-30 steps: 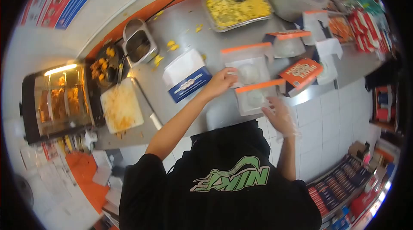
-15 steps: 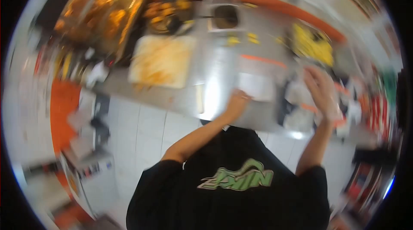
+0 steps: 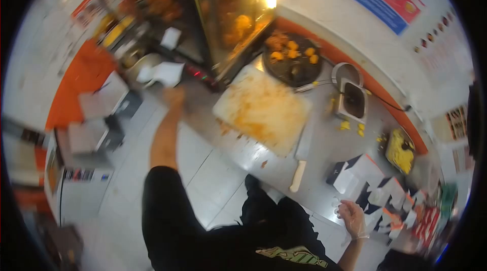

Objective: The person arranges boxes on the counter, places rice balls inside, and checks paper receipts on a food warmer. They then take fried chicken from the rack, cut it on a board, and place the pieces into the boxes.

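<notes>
My left hand (image 3: 174, 97) is stretched out to the left, blurred, close below a white paper (image 3: 168, 73) beside a metal bowl (image 3: 147, 66). Its fingers are smeared by motion. A clear plastic glove covers my right hand (image 3: 351, 217), whose fingers are loosely bent and apart with nothing seen in them. It hovers at the counter's front edge, beside several white and dark cardboard boxes (image 3: 355, 173). Left of those boxes lies a knife with a pale handle (image 3: 298, 175). A stained white cutting board (image 3: 264, 111) is between my two hands.
Behind the board, a dark round pan (image 3: 293, 60) holds browned food pieces. A lit glass food cabinet (image 3: 231, 17) stands at the back left. Further right are a metal container of dark contents (image 3: 353, 101) and a tray of yellow food (image 3: 401, 152). Folded boxes (image 3: 90, 136) sit at the left.
My view has turned left. My left hand has left the box on the counter and reached far left. My right hand has drawn back toward my body, and the front box now stands with raised sides.
</notes>
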Demonstrator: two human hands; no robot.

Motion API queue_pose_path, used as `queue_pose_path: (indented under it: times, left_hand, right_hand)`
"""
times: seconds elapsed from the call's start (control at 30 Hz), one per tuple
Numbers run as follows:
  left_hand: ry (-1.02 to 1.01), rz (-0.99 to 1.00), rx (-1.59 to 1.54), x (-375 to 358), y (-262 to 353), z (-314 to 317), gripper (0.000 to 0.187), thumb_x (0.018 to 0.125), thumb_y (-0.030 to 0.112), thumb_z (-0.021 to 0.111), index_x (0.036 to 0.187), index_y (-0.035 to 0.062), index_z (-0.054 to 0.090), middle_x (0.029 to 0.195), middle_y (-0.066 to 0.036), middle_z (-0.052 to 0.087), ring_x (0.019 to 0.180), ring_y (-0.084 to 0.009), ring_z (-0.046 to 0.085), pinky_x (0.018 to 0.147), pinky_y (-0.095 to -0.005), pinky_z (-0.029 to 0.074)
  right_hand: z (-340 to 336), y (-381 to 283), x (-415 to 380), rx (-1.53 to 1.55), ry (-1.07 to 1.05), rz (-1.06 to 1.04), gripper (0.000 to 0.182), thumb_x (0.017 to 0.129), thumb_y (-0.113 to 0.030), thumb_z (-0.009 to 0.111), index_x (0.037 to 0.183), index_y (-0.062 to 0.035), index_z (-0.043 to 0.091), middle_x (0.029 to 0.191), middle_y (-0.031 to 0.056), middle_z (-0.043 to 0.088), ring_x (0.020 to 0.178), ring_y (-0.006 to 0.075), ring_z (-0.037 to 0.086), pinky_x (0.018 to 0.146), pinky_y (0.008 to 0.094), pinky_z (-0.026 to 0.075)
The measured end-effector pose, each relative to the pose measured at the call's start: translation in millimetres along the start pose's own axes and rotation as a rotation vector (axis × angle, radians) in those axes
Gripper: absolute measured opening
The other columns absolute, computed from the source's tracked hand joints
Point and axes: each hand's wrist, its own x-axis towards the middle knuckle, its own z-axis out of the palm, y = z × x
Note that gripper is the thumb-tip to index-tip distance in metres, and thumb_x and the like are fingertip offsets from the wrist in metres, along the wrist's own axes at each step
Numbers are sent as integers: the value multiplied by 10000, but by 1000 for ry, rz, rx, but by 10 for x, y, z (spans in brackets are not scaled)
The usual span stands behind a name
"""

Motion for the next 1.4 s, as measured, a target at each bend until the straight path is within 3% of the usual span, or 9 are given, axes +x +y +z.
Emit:
queue_pose_path:
  times: [0.07,0.1,0.23,0.3,0.47,0.67,1.03,1.13,1.4]
  left_hand:
    - [-165,276,120,203,57,-1262,596,849,564,428,1243,126,517,1221,-207,503,1046,-396,513,770,-553,452]
    - [387,503,353,449,-284,-369,526,816,595,459,1180,228,558,1110,-159,547,880,-355,548,622,-498,475]
    - [361,702,268,730,-275,-222,942,691,619,651,1236,-100,383,1142,-279,499,1096,-423,484,854,-540,435]
    - [85,-17,-82,485,22,-363,851,744,591,597,1217,-92,412,1085,-262,510,907,-446,547,765,-489,478]
    - [-207,-167,-560,-105,203,-1054,782,725,498,671,1214,-60,425,1137,-250,547,1045,-367,552,870,-450,443]
    - [-1313,-559,-1751,-1284,527,-2053,496,822,457,536,1193,129,520,1128,-64,594,976,-209,591,790,-328,487]
    - [-2168,-44,-1227,-4497,2862,-4626,583,890,571,411,1267,127,442,1164,-114,561,1005,-178,574,776,-322,479]
    - [-2433,260,-869,-4482,3105,-4650,592,888,536,470,1288,103,415,1154,-115,559,899,-168,605,703,-309,491]
    - [-1648,446,-1004,-4399,2457,-4058,567,858,477,572,1235,66,475,949,-67,629,791,-127,602,596,-261,488]
  right_hand:
    - [49,151,-132,-9,49,89,305,847,-214,599,1029,31,598,748,76,614,661,134,586,622,275,472]
    - [131,81,-161,1,115,126,305,847,-214,599,1029,31,598,748,76,614,661,134,586,622,275,472]
    - [380,129,-145,26,100,293,309,856,-236,591,1063,-8,605,799,79,621,676,128,589,638,277,474]
    - [542,103,-90,-159,-42,175,331,864,-272,585,1101,-41,601,821,57,625,671,116,580,641,279,476]
    - [703,-119,9,31,-139,275,387,863,-330,573,1140,-60,585,836,60,625,713,128,576,684,273,477]
    - [809,215,102,45,-114,11,404,867,-340,565,1165,-69,572,932,100,618,821,181,580,717,313,473]
    - [150,360,412,-208,182,-542,798,637,-356,820,1284,-112,422,1215,152,496,1055,271,560,920,394,432]
    - [-136,749,542,465,256,-130,692,639,-221,829,1200,-74,452,1057,73,568,935,179,600,766,351,513]
    - [-31,2017,1408,-650,66,-200,850,663,-452,738,1303,-15,387,1246,227,475,1151,363,461,957,420,390]
